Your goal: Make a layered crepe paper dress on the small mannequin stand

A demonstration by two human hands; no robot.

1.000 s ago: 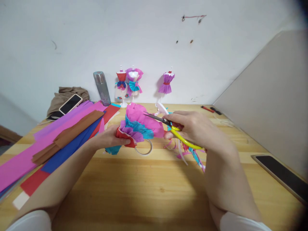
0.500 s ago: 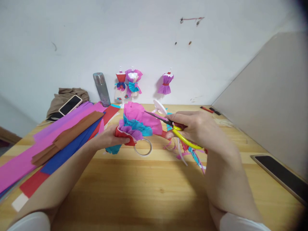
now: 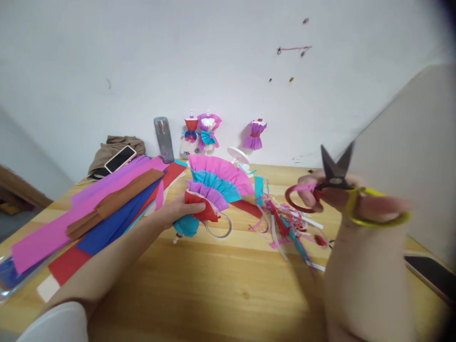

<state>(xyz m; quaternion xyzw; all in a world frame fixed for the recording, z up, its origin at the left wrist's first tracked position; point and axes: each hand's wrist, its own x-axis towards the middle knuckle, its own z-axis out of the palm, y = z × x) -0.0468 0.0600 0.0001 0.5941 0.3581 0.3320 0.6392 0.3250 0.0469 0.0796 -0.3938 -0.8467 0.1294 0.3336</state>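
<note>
Gripped in my left hand [image 3: 183,207] is a ruffled paper dress [image 3: 217,183] in pink, blue, purple and red tiers, lying sideways over the table with its blue top toward me. A small white knob pokes out at that end. My right hand [image 3: 352,199], raised at the right and somewhat blurred, holds a pair of scissors [image 3: 337,175] with red and yellow handles. The blades are spread and point up, apart from the dress. A roll of tape [image 3: 220,227] lies just below the dress. Paper scraps [image 3: 285,223] are heaped between my hands.
Strips of coloured crepe paper [image 3: 117,209] cover the table's left side. Behind them are a phone [image 3: 120,159], a brown cloth [image 3: 123,142] and a bottle [image 3: 164,139]. Small dressed forms [image 3: 255,135] stand by the wall. A dark-screened phone [image 3: 432,275] lies at right.
My right hand has swung right and up with the scissors, away from the dress, and the blades have opened. The dress's tiers look more fanned out. The view has shifted slightly.
</note>
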